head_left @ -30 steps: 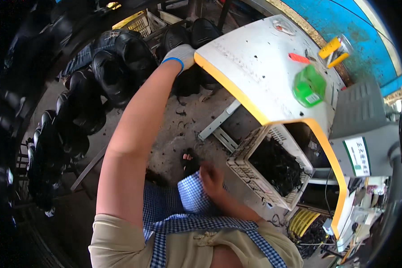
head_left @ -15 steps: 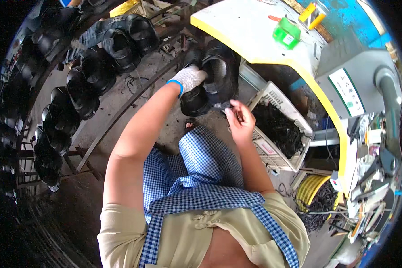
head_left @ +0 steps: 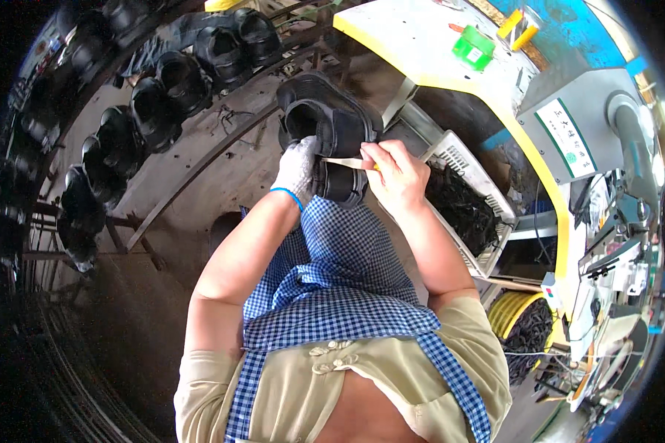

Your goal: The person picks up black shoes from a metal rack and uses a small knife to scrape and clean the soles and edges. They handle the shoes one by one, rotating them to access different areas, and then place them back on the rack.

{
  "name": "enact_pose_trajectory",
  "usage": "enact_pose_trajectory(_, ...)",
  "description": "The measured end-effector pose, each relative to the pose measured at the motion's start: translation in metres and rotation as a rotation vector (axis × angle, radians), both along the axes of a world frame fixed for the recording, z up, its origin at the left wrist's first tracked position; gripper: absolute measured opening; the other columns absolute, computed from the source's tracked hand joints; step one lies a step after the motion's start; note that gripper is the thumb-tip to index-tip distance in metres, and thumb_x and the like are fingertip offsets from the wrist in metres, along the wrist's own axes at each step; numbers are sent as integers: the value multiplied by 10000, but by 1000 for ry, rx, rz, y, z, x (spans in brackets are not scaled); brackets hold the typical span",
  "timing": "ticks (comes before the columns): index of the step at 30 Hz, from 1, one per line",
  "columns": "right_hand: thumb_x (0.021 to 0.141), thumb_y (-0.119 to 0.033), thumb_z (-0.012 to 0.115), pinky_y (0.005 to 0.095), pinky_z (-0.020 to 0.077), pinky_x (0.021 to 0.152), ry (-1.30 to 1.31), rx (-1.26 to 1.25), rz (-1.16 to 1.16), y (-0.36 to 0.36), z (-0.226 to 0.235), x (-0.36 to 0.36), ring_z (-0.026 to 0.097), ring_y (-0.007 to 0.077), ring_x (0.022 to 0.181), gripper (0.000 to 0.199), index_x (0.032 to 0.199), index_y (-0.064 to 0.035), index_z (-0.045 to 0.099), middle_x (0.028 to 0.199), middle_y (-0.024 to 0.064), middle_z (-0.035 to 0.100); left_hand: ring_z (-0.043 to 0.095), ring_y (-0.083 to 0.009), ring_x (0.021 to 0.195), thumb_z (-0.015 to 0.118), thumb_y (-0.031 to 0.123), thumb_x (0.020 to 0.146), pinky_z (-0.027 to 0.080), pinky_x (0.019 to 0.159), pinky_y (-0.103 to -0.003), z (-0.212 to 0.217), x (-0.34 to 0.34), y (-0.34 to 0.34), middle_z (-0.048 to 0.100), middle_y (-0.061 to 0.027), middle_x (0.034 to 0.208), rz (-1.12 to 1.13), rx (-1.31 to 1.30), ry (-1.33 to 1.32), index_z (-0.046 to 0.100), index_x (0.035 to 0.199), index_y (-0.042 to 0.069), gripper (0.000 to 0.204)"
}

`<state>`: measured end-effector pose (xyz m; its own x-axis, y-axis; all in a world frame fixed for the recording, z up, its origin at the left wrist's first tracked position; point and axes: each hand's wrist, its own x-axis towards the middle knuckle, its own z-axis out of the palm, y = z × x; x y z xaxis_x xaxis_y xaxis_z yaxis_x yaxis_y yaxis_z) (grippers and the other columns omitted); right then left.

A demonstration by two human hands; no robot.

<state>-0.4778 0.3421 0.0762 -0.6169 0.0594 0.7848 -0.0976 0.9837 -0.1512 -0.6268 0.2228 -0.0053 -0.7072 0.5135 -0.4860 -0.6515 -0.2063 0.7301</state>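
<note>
In front of my lap is a pair of black shoes (head_left: 340, 127), held close together and tilted. My left hand (head_left: 297, 168), in a white knit glove with a blue band at the wrist, is closed on their near left side. My bare right hand (head_left: 399, 171) pinches a pale, pointed blade-like tool (head_left: 345, 162) with a bit of yellow at the fingers. The tool's tip points left and lies against the shoes near my gloved fingers. Its handle is mostly hidden in my right hand.
Black shoes (head_left: 155, 111) line a metal rack on the left. To the right, a white crate (head_left: 488, 258) holds black scraps, beside a yellow basket (head_left: 506, 314) of similar scraps. A yellow-edged white table (head_left: 391, 33) carries a green container (head_left: 473, 48). A grey machine (head_left: 580, 118) stands beyond.
The shoes have turned and come nearer my lap. My left hand has shifted down and left with them. My right hand now holds the pale tool visibly against the shoes.
</note>
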Motion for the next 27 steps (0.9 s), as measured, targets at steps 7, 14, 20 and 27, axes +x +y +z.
enact_pose_trajectory(7,909,-50,631,316,468,595,55,-607,211,1,-22,-19,546,172,659,87,946,-43,552,806,84,545,648,-237,882,515,234,951,540,778,-381,2,8,-28,662,-104,1017,142,199,-100,621,1076,19,271)
enact_pose_trajectory(14,679,-65,811,297,519,520,-292,-128,206,-34,-1,18,631,177,599,272,923,-85,692,839,24,603,661,-251,885,439,224,989,551,778,-385,28,25,-35,659,-123,1007,190,217,-165,621,1068,29,279)
enact_pose_trajectory(20,715,-105,774,294,533,537,-334,94,156,-25,-15,16,644,166,661,227,916,-97,669,839,8,579,655,-234,808,539,179,909,555,731,-368,11,25,-34,654,-106,937,328,211,-152,641,970,26,193)
enact_pose_trajectory(27,627,-131,785,301,519,529,-322,233,112,-28,-18,5,631,164,677,316,875,-100,592,816,13,522,650,-251,810,532,168,905,549,741,-387,-31,9,-29,649,-117,929,293,301,-186,641,974,28,190)
